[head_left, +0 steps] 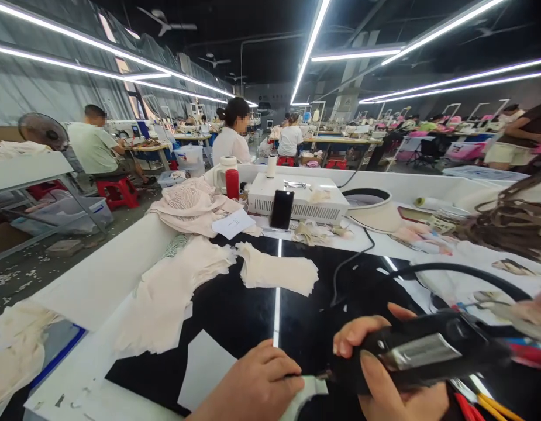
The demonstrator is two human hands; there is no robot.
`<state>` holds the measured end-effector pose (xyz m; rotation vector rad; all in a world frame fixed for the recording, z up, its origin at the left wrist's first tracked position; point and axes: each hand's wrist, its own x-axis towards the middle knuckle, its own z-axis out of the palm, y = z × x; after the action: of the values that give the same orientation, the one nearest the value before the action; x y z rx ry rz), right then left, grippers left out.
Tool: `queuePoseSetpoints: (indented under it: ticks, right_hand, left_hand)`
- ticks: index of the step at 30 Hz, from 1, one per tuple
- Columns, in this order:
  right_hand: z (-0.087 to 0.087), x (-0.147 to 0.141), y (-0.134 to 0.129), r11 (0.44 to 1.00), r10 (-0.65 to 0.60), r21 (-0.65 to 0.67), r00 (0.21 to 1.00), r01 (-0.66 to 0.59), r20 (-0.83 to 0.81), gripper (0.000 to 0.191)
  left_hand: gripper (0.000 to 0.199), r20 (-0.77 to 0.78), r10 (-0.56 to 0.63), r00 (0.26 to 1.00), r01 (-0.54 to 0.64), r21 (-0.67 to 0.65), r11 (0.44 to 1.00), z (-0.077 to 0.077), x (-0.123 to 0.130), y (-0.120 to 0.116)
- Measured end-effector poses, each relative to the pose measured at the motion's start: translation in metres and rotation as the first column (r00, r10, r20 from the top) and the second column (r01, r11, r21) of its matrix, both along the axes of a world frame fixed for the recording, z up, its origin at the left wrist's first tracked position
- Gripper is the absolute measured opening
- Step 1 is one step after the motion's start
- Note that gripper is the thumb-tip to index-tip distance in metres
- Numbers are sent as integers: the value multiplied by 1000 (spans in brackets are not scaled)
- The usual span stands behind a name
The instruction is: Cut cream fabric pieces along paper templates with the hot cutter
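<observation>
Near the bottom centre, my left hand (259, 383) has its fingers pressed together on a small pale green fabric piece (309, 389). At the lower right my right hand (388, 374) is wrapped round a black handheld tool (423, 351) with a silver plate on its side. The tool's narrow tip points left and meets the fabric piece's edge, close to my left fingertips. A white paper sheet (206, 368) lies left of my left hand on the black tabletop (248, 316). Farther back are a cream fabric stack (279, 270) and a larger cream pile (173, 292).
A white box (299, 199) with a dark phone (282, 209) leaning on it stands at the back, beside a red bottle (231, 183). A black cable (463, 269) arches at right. Scissors and coloured handles lie lower right. Other people sit at tables beyond.
</observation>
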<state>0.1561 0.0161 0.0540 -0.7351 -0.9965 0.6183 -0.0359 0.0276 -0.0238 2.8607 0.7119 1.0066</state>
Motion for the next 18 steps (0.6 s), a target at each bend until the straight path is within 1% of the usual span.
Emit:
queuePoseSetpoints:
  ticks: [2, 4, 6, 9, 12, 15, 18]
  right_hand:
    - [1, -1, 0, 999, 17, 28, 1000, -17, 15, 50]
    - [4, -1, 1, 998, 27, 59, 1000, -27, 8, 50]
    - [6, -1, 2, 998, 27, 62, 1000, -27, 1, 49]
    - [10, -2, 0, 998, 34, 54, 999, -34, -10, 51]
    - [12, -4, -6, 996, 67, 56, 998, -66, -13, 51]
    - [11, -8, -11, 992, 106, 66, 994, -104, -16, 51]
    - [9, -11, -14, 991, 119, 68, 993, -118, -9, 53]
  left_hand:
    - [19, -47, -15, 999, 10, -103, 995, 9, -2, -3]
    - [23, -46, -50, 998, 44, -126, 991, 17, -5, -4]
    - [26, -58, -75, 995, 66, -146, 987, 22, -7, -3]
    - [26, -72, -91, 993, 79, -160, 984, 24, -9, -2]
    - [26, -64, -98, 993, 86, -168, 982, 24, -9, -3]
    - [26, -71, -97, 993, 83, -181, 980, 24, -10, -3]
    - [25, -76, -96, 992, 81, -185, 979, 23, -10, -3]
